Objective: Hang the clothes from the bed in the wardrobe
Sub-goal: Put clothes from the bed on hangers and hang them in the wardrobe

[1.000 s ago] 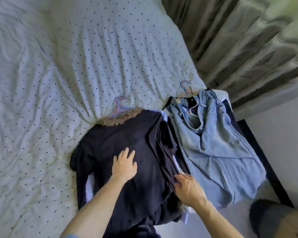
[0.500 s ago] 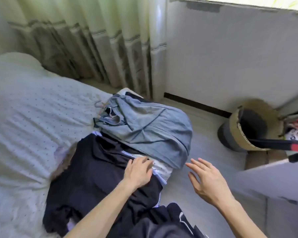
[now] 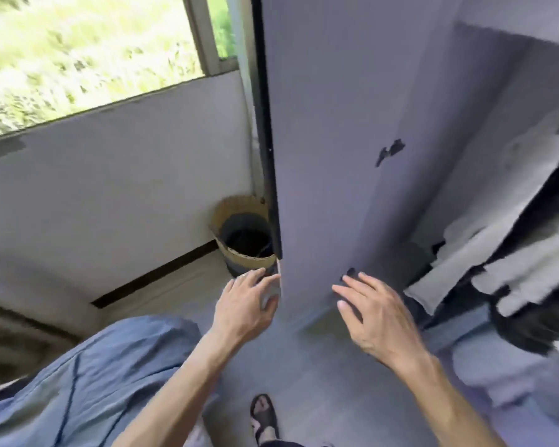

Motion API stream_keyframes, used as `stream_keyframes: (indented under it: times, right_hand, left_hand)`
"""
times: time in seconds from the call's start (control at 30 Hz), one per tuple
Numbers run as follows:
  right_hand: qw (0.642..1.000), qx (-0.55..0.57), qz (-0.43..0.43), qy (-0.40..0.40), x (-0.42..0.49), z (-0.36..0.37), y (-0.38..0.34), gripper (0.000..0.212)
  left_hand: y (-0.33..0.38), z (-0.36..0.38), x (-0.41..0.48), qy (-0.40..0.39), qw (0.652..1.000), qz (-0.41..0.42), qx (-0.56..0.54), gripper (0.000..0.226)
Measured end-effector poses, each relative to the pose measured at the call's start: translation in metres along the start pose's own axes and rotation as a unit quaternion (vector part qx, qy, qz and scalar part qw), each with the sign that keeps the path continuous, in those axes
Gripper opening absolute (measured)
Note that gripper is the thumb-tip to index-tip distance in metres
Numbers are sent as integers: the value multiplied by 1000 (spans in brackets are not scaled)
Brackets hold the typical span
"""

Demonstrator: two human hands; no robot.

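Note:
The grey wardrobe door (image 3: 329,124) stands open in front of me, its dark edge running down the middle. Inside the wardrobe at the right hang grey and black clothes (image 3: 510,253). A light blue denim garment (image 3: 88,375) lies on the bed corner at the lower left. My left hand (image 3: 244,304) is stretched out with relaxed fingers near the door's lower edge and holds nothing. My right hand (image 3: 375,314) is spread open in front of the door's inner face, also empty. The dark coat is out of view.
A woven basket (image 3: 242,233) with a dark lining stands on the floor behind the door, against the white wall. A window (image 3: 88,53) shows greenery at the upper left. My sandalled foot (image 3: 263,414) is on the grey floor below.
My view has swung right from the bed to the wardrobe. Both hands have lifted off the dark coat and now reach empty toward the open door.

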State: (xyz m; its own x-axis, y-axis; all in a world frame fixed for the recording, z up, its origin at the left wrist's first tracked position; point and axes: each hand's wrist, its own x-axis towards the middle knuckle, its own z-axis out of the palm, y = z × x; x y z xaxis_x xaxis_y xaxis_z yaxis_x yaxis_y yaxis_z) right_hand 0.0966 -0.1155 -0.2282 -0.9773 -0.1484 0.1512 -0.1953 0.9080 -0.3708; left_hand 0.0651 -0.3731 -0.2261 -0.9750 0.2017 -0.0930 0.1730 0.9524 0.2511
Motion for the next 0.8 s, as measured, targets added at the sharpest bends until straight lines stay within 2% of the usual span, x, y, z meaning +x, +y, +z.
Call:
stream_keyframes:
  times: [0.1,0.2,0.47,0.67,0.8]
  right_hand:
    - [996,-19,74,51,0,-26,36,46]
    - [985,-37,142,88,-4,-49,64,47]
    - [933,-122,282,190,-19,-104,90,44]
    - [891,-181,320,268,-15,-163,96,44]
    - [870,-217,335,290,-3,-208,107,45]
  left_hand:
    - [50,-10,62,18,995,93,-7,55]
    - [103,-21,109,11,985,170,-7,46]
    - [207,-65,199,-15,939,338,-67,46]
    - [261,-93,255,-7,916,390,-96,46]
    - [302,-100,281,-18,902,416,-116,45]
